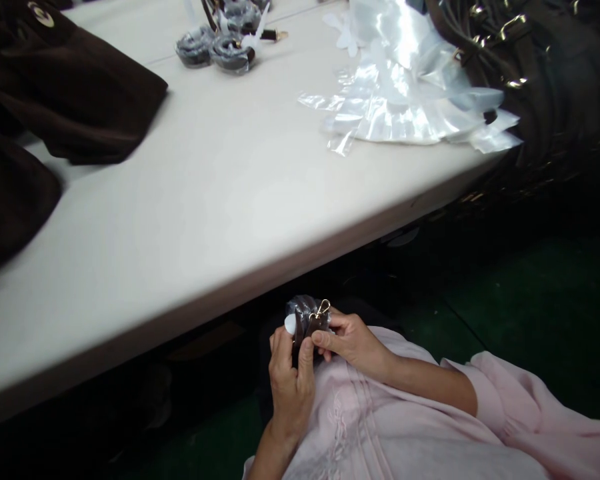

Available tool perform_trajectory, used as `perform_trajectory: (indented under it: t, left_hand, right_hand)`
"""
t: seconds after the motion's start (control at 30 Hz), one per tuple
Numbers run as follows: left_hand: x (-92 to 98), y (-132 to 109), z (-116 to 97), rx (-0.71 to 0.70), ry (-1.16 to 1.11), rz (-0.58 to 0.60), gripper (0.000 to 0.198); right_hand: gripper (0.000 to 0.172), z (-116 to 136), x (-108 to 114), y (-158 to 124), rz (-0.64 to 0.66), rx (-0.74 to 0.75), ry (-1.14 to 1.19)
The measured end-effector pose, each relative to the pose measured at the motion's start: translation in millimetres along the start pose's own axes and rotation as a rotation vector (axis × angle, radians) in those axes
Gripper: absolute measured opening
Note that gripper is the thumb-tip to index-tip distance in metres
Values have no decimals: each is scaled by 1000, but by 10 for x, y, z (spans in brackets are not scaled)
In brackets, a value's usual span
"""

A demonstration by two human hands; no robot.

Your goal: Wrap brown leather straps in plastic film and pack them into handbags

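Observation:
Both my hands are in my lap, below the edge of the white table (pixel 230 200). My left hand (pixel 289 380) is closed round a coiled dark strap (pixel 306 319) wrapped in clear plastic, with a gold clasp (pixel 323 308) sticking out at the top. My right hand (pixel 351 340) pinches the same bundle from the right, thumb and fingers pressed on it. A white tab shows at the bundle's left side. I wear a pink garment (pixel 380 427).
Dark brown bags (pixel 70 87) lie on the table's left. Wrapped strap coils (pixel 220 43) sit at the far edge. A heap of clear plastic sleeves (pixel 405 93) lies at the right, next to a dark pile of straps with gold hardware (pixel 530 60). Green floor (pixel 530 300) lies beneath.

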State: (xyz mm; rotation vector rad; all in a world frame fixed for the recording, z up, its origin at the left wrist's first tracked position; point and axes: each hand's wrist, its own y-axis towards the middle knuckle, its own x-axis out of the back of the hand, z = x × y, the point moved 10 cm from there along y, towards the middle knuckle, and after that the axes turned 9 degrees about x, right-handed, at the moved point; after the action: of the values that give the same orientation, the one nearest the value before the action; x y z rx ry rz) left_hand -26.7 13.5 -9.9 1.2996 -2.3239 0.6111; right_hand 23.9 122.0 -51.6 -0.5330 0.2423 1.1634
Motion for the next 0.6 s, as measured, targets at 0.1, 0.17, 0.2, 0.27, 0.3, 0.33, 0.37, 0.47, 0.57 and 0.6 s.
perform_trajectory:
  t: [0.1, 0.17, 0.2, 0.27, 0.3, 0.33, 0.37, 0.47, 0.57, 0.6]
  left_hand:
    - [8, -15, 21, -33, 32, 5, 14]
    - [33, -26, -15, -106, 75, -28, 15]
    - [48, -30, -41, -148, 103, -51, 14]
    - [71, -39, -98, -228, 161, -96, 11]
    - [75, -43, -123, -263, 186, -111, 9]
    - [73, -47, -146, -293, 205, -119, 8]
    - [66, -53, -168, -321, 220, -121, 8]
    - [30, -92, -221, -397, 250, -120, 15]
    - [-5, -151, -259, -462, 286, -128, 19]
    - [-14, -164, -263, -471, 296, -126, 20]
  right_hand:
    - [50, -86, -54, -16, 47, -124, 78]
    - [52, -158, -50, -36, 40, -200, 121]
    - [52, -182, -26, -39, 20, -213, 119]
    - [50, -195, 45, -33, -27, -185, 69]
    - [49, -194, 77, -30, -40, -160, 28]
    - [48, -200, 99, -31, -41, -145, -15]
    - [48, -218, 115, -38, -34, -146, -56]
    - [50, -315, 159, -90, -5, -228, -132]
    - [49, -334, 204, -155, 24, -306, -178]
    - [47, -310, 201, -177, 49, -317, -200]
